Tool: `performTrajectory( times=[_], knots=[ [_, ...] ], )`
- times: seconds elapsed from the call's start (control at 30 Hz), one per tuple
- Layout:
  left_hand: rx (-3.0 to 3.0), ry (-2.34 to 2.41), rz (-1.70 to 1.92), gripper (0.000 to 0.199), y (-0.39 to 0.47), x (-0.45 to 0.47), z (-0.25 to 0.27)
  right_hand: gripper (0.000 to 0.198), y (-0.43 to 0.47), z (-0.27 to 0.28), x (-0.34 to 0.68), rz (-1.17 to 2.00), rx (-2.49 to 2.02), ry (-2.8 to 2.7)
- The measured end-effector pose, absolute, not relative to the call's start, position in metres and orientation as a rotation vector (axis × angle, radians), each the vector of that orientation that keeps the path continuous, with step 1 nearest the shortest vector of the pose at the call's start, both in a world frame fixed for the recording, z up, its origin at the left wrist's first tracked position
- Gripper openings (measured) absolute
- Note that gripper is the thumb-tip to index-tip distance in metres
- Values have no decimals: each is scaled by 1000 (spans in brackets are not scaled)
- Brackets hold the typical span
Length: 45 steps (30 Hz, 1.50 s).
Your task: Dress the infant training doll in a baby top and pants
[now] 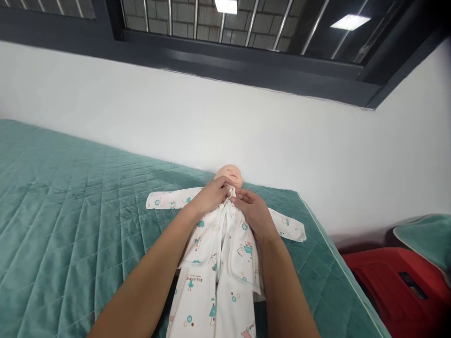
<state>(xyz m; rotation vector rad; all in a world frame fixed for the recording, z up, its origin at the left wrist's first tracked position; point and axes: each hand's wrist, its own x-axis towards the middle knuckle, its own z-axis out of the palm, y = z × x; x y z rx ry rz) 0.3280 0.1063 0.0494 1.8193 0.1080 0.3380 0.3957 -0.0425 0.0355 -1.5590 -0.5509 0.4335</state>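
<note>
A baby doll (230,173) lies on its back, dressed in a white printed baby jacket (206,237) and matching trousers (197,300). The jacket's sleeves stretch out to both sides. At the doll's neck, my left hand (214,193) pinches the jacket's collar edge between closed fingers. Facing it, my right hand (254,209) has its fingers closed on the other side of the collar. A small white collar corner shows between the two hands. Below them the jacket front hangs apart, with round buttons (216,228) along one edge.
A green quilted cover (88,225) lies under the doll. The white wall (169,122) rises behind its head, with a dark-framed barred window (229,51) above. Past the cover's right edge stands a red plastic object (391,286) with green cloth (428,239) behind it.
</note>
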Motion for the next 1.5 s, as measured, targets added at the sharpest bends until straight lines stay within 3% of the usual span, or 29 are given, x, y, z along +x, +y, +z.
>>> performTrajectory(
  times=[0.27, 0.6, 0.8, 1.17, 1.5],
  knots=[
    [2150, 238, 348, 31, 94, 327, 64, 28, -41, 44, 392, 515, -1556, -562],
    [2124, 333, 395, 27, 95, 326, 60, 44, -42, 44, 396, 472, -1707, -586],
    [2037, 343, 390, 27, 96, 321, 63, 43, -45, 45, 397, 460, -1777, -620],
    [2238, 206, 464, 34, 106, 320, 50, 36, -44, 49, 388, 339, -1897, -609],
    [2296, 196, 496, 34, 110, 318, 47, 25, -43, 59, 378, 33, -2180, -758]
  ],
)
